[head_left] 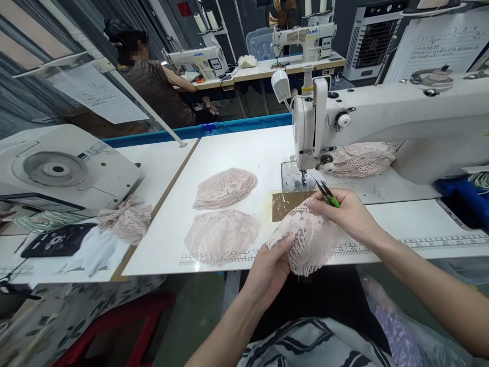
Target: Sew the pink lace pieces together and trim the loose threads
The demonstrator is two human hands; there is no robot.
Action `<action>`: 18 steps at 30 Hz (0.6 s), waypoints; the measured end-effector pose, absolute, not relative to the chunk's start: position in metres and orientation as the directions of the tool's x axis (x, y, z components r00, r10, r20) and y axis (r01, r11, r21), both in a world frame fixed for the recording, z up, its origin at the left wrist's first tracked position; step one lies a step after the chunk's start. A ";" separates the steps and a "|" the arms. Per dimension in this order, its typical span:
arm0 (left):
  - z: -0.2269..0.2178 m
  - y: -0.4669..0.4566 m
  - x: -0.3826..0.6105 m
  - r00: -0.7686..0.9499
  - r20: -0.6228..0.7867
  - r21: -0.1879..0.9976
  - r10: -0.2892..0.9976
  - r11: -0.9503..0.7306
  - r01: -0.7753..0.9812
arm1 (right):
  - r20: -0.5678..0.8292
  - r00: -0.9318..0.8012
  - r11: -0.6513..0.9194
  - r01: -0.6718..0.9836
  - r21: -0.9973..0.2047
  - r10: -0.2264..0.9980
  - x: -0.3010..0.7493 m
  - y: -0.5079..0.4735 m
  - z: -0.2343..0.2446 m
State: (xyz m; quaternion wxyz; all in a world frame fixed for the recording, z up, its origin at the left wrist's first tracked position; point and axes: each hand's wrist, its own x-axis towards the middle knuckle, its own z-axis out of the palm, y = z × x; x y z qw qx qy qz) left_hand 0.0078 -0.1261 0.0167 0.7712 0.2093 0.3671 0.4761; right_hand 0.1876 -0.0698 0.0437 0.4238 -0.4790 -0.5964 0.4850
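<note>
A pink lace piece [305,239] is stretched between my two hands at the table's front edge, just before the sewing machine's needle area. My left hand [273,270] pinches its lower left side, thumb on top. My right hand [347,211] grips its upper right edge and also keeps a pair of green-handled thread snips [327,194], blades pointing toward the needle. Two more lace pieces lie flat to the left, an upper one [227,188] and a lower one [221,237]. Behind the needle, under the machine arm, rests a lace stack [362,159].
The white sewing machine [382,114] stands over the table at right, with its metal needle plate [294,176]. A printed ruler [412,243] runs along the front edge. At right lies a phone [454,214]. Another machine [64,168] stands left; a person [156,92] sits beyond.
</note>
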 end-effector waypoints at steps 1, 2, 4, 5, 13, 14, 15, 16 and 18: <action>0.015 -0.126 0.007 0.278 -0.355 0.669 0.893 0.450 -0.591 | 0.041 -0.178 0.071 0.169 -0.983 0.983 0.188 -0.070 0.044; 0.013 -0.126 0.007 0.278 -0.347 0.666 0.896 0.444 -0.599 | 0.040 -0.173 0.070 0.175 -0.982 0.984 0.188 -0.069 0.044; 0.011 -0.127 0.006 0.278 -0.347 0.659 0.895 0.444 -0.607 | 0.041 -0.159 0.070 0.182 -0.981 0.987 0.188 -0.068 0.044; 0.010 -0.128 0.005 0.274 -0.352 0.655 0.895 0.445 -0.611 | 0.043 -0.153 0.071 0.184 -0.980 0.987 0.188 -0.067 0.044; 0.010 -0.131 0.004 0.259 -0.408 0.628 0.875 0.476 -0.616 | 0.045 -0.121 0.073 0.237 -0.969 0.992 0.190 -0.062 0.034; 0.010 -0.131 0.004 0.262 -0.409 0.627 0.874 0.478 -0.615 | 0.043 -0.118 0.070 0.238 -0.969 0.992 0.190 -0.062 0.033; 0.010 -0.131 0.004 0.264 -0.408 0.628 0.874 0.479 -0.614 | 0.039 -0.116 0.066 0.237 -0.969 0.993 0.190 -0.061 0.032; 0.010 -0.131 0.004 0.265 -0.407 0.629 0.874 0.478 -0.613 | 0.037 -0.115 0.063 0.236 -0.970 0.993 0.191 -0.061 0.031; 0.010 -0.131 0.004 0.264 -0.407 0.633 0.874 0.479 -0.609 | 0.038 -0.116 0.066 0.251 -0.966 0.993 0.191 -0.059 0.028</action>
